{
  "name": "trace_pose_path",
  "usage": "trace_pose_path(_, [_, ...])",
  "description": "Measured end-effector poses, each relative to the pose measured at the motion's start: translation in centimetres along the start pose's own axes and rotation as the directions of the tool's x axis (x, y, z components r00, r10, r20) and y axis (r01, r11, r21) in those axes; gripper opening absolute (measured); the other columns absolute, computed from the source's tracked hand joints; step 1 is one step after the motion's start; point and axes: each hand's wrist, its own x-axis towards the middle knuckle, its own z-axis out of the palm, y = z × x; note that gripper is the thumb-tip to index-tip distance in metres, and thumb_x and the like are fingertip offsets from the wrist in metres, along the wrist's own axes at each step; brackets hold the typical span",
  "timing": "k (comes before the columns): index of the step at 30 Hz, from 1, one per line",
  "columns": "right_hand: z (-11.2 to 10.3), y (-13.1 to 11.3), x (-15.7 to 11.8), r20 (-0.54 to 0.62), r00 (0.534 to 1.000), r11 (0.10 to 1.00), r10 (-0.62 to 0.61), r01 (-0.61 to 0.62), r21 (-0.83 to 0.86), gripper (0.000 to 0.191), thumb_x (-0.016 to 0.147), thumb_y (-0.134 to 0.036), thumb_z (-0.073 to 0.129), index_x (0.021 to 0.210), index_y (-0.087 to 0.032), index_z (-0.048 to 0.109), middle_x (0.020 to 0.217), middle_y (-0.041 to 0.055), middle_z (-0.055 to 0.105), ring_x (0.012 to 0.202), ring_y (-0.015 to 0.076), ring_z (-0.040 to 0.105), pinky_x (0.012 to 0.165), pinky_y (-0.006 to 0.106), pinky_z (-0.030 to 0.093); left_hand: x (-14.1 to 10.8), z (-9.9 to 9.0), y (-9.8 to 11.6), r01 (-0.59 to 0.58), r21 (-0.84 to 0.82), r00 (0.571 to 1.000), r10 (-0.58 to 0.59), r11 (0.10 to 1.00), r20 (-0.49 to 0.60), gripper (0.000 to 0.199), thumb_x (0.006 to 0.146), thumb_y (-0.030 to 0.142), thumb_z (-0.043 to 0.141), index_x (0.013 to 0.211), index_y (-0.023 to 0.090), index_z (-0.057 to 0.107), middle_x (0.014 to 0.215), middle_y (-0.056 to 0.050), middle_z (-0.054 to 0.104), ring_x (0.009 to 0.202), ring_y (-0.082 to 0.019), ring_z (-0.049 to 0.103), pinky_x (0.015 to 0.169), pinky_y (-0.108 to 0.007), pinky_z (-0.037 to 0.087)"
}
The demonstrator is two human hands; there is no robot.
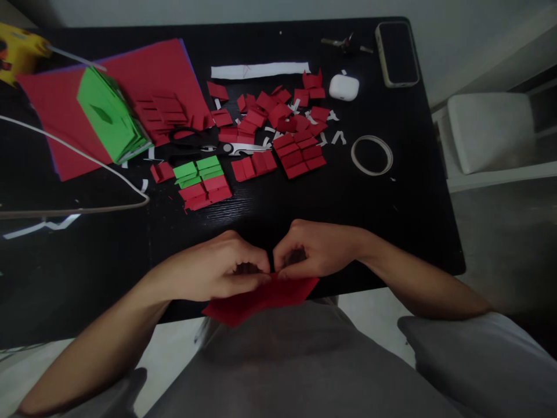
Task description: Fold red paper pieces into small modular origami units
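Observation:
A sheet of red paper (261,298) lies across the table's near edge, its lower part hanging toward my body. My left hand (230,264) pinches its upper edge between thumb and fingers. Right beside it, my right hand (304,249) pinches the same edge, the two sets of fingertips almost touching. Whatever fold sits under the fingertips is hidden. Beyond my hands lie folded green paper pieces (186,174) and folded red paper pieces (300,155) on the black table (348,200).
Black-handled scissors (237,148) lie among the red pieces. At left are large red sheets (161,64), a green paper stack (104,113), a yellow glue gun (20,51) and a white cable (87,154). A tape ring (372,155), white case (343,87) and phone (397,55) are at right.

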Motion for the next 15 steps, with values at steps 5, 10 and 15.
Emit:
trace_pose_path(5, [0.0, 0.1, -0.03, 0.016, 1.0, 1.0, 0.017, -0.017, 0.026, 0.012, 0.092, -0.02, 0.067, 0.088, -0.014, 0.077, 0.069, 0.0, 0.073, 0.06, 0.0091, 0.066, 0.059, 0.018, 0.047, 0.07, 0.01, -0.12, -0.012, 0.005, 1.0, 0.012, 1.0, -0.004, 0.02, 0.099, 0.023, 0.057, 0.096, 0.017, 0.076, 0.072, 0.001, 0.071, 0.059, -0.009, 0.059, 0.058, -0.021, 0.04])
trace_pose_path(10, [0.09, 0.13, 0.01, 0.03, 0.999, 0.999, 0.024, -0.025, 0.031, 0.014, 0.093, -0.022, 0.068, 0.088, -0.014, 0.077, 0.068, -0.0005, 0.073, 0.057, 0.0082, 0.064, 0.056, 0.017, 0.045, 0.19, 0.11, -0.13, -0.017, 0.005, 1.0, 0.017, 1.0, 0.008, 0.019, 0.096, 0.017, 0.058, 0.095, 0.017, 0.076, 0.071, 0.002, 0.07, 0.059, -0.008, 0.059, 0.059, -0.02, 0.04])
trace_pose_path(15, [0.05, 0.17, 0.06, 0.028, 0.999, 0.999, 0.03, -0.031, 0.04, 0.015, 0.094, -0.023, 0.067, 0.089, -0.014, 0.078, 0.071, 0.0003, 0.074, 0.06, 0.0089, 0.066, 0.058, 0.019, 0.046, 0.18, 0.09, -0.08, -0.012, 0.001, 1.0, 0.012, 1.0, -0.008, 0.018, 0.094, 0.014, 0.058, 0.094, 0.018, 0.076, 0.072, 0.003, 0.07, 0.059, -0.007, 0.058, 0.059, -0.019, 0.041])
